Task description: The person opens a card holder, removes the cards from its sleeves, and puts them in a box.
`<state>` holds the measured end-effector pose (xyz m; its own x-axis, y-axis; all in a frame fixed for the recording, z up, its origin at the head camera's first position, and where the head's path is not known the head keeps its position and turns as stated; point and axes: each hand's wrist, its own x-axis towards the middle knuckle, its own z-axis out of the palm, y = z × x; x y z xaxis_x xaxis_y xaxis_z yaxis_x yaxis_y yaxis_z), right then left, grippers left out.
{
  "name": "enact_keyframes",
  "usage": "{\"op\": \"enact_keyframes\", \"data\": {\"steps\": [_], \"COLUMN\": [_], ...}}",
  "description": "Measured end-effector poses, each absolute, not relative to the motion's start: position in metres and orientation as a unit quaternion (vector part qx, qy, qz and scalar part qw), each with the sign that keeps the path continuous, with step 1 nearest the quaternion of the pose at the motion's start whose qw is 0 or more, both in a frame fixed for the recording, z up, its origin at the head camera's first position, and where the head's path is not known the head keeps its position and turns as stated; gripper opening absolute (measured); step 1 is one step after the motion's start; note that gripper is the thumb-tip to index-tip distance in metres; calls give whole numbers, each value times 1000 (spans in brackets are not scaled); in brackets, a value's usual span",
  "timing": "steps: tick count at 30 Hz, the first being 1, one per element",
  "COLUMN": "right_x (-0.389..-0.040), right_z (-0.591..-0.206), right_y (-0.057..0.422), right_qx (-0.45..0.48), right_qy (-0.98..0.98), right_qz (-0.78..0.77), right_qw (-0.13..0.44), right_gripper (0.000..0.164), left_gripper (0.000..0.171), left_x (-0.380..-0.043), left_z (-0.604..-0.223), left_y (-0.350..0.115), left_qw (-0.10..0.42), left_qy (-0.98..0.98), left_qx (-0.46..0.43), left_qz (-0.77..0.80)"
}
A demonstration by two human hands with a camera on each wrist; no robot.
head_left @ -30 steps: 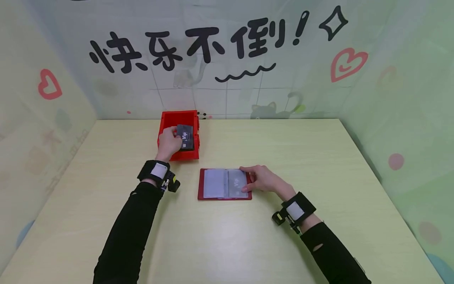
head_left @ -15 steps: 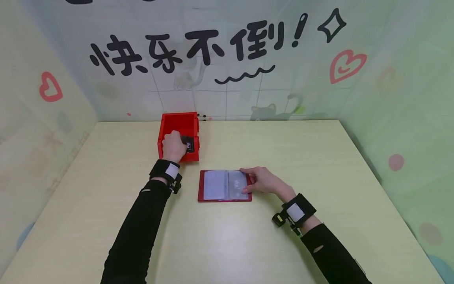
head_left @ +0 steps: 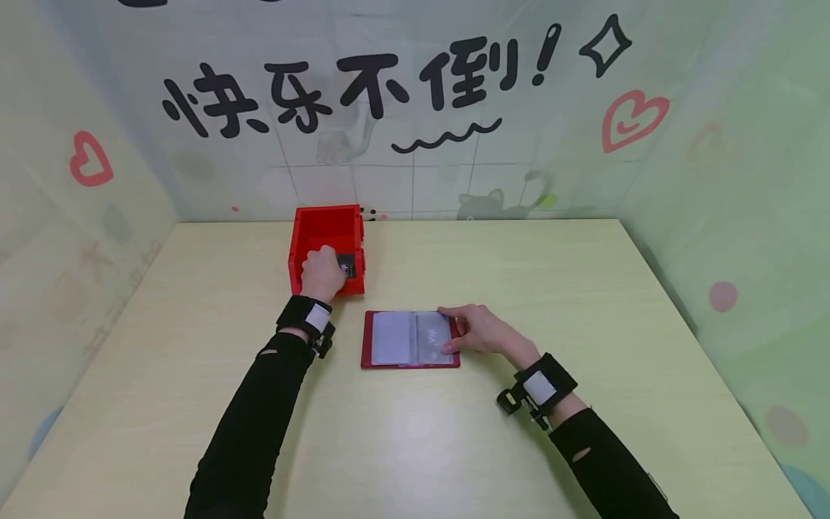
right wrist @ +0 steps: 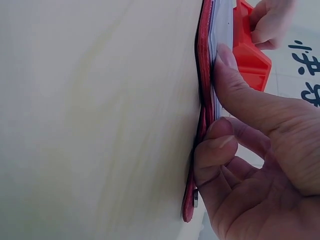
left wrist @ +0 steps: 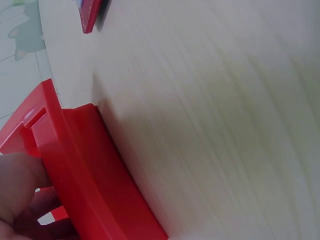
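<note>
My left hand reaches down into a red plastic box at the back left of the table. A black VIP card shows beside its fingers, which are bent; their tips are hidden, so I cannot tell whether they pinch the card. In the left wrist view, fingers are behind the red box wall. At mid-table lies an open red card holder with clear sleeves, one printed "VIP". My right hand pinches its right edge, thumb on the pages, a bent finger at the red cover.
The pale wooden table reaches back to a printed wall cloth, and similar cloths flank both sides. The box stands close to the back edge, left of and behind the card holder.
The left hand has lowered into the box and shifted slightly right, with the black card moving lower and mostly covered. The right hand and card holder have stayed in place.
</note>
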<state>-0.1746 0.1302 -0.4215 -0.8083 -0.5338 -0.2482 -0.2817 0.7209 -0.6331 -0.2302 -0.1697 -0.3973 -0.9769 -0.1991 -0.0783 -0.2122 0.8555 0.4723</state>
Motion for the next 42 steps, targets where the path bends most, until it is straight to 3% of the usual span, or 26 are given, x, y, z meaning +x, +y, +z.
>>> {"op": "enact_keyframes", "data": {"steps": [6, 9, 14, 19, 22, 28, 31, 42], "right_x": [-175, -175, -173, -173, -173, -174, -175, -174], "right_z": [-423, -423, -423, -424, -424, -425, -426, -423], "right_y": [129, 129, 130, 130, 130, 131, 131, 129], "right_qx": [-220, -222, -217, -206, -206, -209, -211, -212], "right_qy": [903, 903, 904, 906, 906, 906, 904, 902], "right_qz": [-300, -301, -301, -298, -298, -301, -304, -311], "right_qw": [213, 211, 213, 219, 218, 214, 213, 210], "right_gripper": [78, 77, 77, 77, 77, 77, 77, 75], "left_gripper": [29, 23, 27, 32, 28, 22, 25, 44], "left_x": [-222, -217, -206, -187, -175, -161, -159, -159], "left_z": [-396, -398, -400, -396, -396, -407, -412, -418], "left_y": [-170, -171, -165, -152, -144, -133, -129, -122], "left_qw": [32, -4, -88, -119, -83, 84, 132, 168], "left_qy": [955, 955, 936, 910, 908, 897, 887, 905], "left_qx": [-91, -70, -47, -4, 41, 130, 159, 154], "left_qz": [281, 287, 337, 397, 408, 415, 413, 358]}}
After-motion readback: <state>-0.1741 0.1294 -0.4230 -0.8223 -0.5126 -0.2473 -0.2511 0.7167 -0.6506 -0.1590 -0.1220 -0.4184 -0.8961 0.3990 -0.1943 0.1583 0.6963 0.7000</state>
